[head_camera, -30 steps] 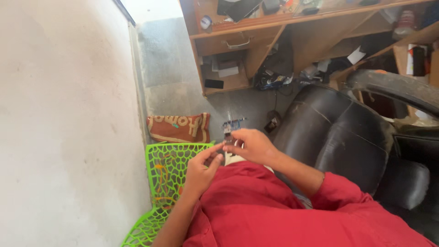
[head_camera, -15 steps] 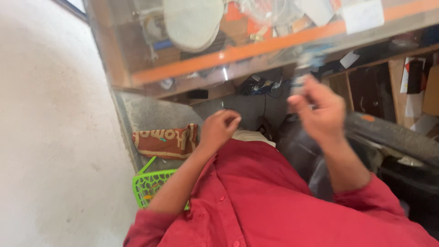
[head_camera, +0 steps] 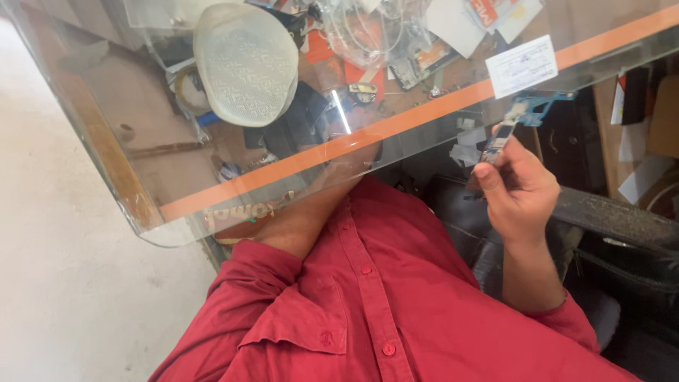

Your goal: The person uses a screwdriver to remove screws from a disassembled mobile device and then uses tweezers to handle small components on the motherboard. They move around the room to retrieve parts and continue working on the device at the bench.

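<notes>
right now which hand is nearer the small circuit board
Right. The right hand pinches the small circuit board at its lower end; the left hand reaches under the glass tabletop, apart from it.

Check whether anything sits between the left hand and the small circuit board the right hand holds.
Yes: the clear glass tabletop covers the left hand, which reaches under it. The right hand pinches the small blue-ended circuit board at the glass edge.

Seen here: one glass tabletop (head_camera: 106, 152) with one orange strip (head_camera: 396, 127) along its edge, one pale textured oval pad (head_camera: 244, 64), one white paper label (head_camera: 522, 66). Also counted: one small blue circuit board (head_camera: 520, 120), two hands — right hand (head_camera: 520, 191) plain, left hand (head_camera: 346, 166) blurred under the glass. Below: one red shirt (head_camera: 382, 304) showing three buttons.
</notes>
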`<state>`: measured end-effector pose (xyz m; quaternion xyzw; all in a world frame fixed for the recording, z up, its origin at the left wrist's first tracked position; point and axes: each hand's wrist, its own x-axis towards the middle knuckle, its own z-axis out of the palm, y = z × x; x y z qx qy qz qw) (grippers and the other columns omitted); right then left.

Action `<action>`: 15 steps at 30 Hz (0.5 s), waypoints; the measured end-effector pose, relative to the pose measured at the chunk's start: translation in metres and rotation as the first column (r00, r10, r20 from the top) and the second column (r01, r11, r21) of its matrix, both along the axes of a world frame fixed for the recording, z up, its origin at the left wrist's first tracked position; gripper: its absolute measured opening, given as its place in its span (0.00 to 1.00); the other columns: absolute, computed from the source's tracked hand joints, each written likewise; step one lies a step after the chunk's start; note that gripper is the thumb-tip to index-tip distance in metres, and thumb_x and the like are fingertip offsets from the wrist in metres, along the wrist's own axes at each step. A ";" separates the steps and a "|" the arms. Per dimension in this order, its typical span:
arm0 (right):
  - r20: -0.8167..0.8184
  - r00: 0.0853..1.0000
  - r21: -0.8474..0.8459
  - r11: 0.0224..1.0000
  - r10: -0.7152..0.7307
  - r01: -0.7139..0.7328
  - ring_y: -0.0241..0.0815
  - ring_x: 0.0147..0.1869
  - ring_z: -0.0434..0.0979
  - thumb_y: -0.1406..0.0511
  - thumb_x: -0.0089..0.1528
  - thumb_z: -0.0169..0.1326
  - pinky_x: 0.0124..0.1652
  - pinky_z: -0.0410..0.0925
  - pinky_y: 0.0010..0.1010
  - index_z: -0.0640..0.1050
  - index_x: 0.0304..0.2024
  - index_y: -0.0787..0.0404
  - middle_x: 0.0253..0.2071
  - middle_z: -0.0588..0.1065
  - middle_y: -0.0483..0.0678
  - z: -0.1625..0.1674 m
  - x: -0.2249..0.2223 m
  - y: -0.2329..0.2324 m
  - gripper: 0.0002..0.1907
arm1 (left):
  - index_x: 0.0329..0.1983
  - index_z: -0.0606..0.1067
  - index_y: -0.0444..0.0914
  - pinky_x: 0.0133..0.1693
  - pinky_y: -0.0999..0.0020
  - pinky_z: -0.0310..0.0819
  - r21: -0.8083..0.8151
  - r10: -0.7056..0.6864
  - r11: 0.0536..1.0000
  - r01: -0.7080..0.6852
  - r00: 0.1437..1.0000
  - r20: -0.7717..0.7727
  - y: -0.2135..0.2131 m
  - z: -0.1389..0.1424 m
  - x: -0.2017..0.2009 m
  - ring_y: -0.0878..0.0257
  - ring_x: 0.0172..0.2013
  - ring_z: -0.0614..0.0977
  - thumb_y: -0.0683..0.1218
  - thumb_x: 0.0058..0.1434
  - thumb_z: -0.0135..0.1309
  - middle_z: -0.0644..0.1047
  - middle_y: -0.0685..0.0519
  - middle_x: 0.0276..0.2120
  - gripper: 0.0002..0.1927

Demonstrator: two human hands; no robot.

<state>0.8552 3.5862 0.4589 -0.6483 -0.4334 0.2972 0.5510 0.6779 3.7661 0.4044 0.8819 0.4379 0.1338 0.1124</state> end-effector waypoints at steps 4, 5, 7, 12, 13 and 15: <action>0.057 0.998 0.035 0.999 0.019 -0.021 0.27 0.35 0.73 0.69 0.70 0.61 0.35 0.67 0.16 0.74 0.66 0.72 0.36 0.74 0.42 0.017 -0.013 0.008 0.23 | 0.35 0.79 0.42 0.32 0.55 0.76 -0.068 -0.043 0.997 0.045 0.999 0.022 0.012 0.011 -0.007 0.51 0.33 0.82 0.49 0.59 0.54 0.79 0.48 0.32 0.07; 0.031 1.000 0.032 0.999 0.001 -0.002 0.27 0.35 0.74 0.69 0.70 0.61 0.35 0.67 0.17 0.73 0.66 0.72 0.36 0.74 0.42 0.020 -0.017 0.014 0.23 | 0.34 0.79 0.42 0.32 0.56 0.76 -0.074 -0.058 0.995 0.061 0.998 0.035 0.017 0.013 -0.008 0.52 0.32 0.82 0.48 0.58 0.54 0.79 0.48 0.32 0.07; -0.026 0.999 0.017 1.000 -0.026 0.026 0.28 0.37 0.74 0.70 0.69 0.60 0.35 0.67 0.18 0.73 0.66 0.72 0.37 0.74 0.42 0.024 -0.025 0.030 0.24 | 0.33 0.79 0.42 0.31 0.56 0.76 -0.091 -0.078 0.992 0.082 0.996 0.046 0.025 0.014 -0.013 0.52 0.32 0.82 0.48 0.58 0.55 0.79 0.48 0.32 0.07; 0.032 0.999 -0.083 0.996 0.034 -0.031 0.28 0.35 0.74 0.72 0.67 0.60 0.35 0.67 0.18 0.75 0.63 0.72 0.36 0.74 0.42 0.032 -0.047 0.062 0.22 | 0.30 0.79 0.42 0.30 0.56 0.76 -0.146 -0.115 0.981 0.127 0.990 0.084 0.040 0.009 -0.021 0.52 0.31 0.83 0.48 0.56 0.55 0.80 0.48 0.30 0.06; 0.054 0.997 -0.108 0.993 0.058 -0.052 0.29 0.34 0.75 0.72 0.65 0.61 0.33 0.67 0.18 0.75 0.62 0.72 0.35 0.74 0.42 0.034 -0.051 0.064 0.22 | 0.30 0.79 0.41 0.29 0.57 0.76 -0.152 -0.116 0.980 0.128 0.990 0.083 0.041 0.007 -0.021 0.52 0.30 0.84 0.47 0.55 0.55 0.80 0.48 0.30 0.06; 0.035 0.995 -0.093 0.991 0.096 -0.092 0.30 0.37 0.75 0.72 0.67 0.61 0.35 0.68 0.19 0.76 0.62 0.72 0.38 0.74 0.42 0.039 -0.054 0.069 0.21 | 0.29 0.79 0.41 0.29 0.57 0.76 -0.183 -0.109 0.976 0.121 0.991 0.073 0.044 0.006 -0.021 0.52 0.30 0.84 0.47 0.55 0.55 0.80 0.48 0.30 0.06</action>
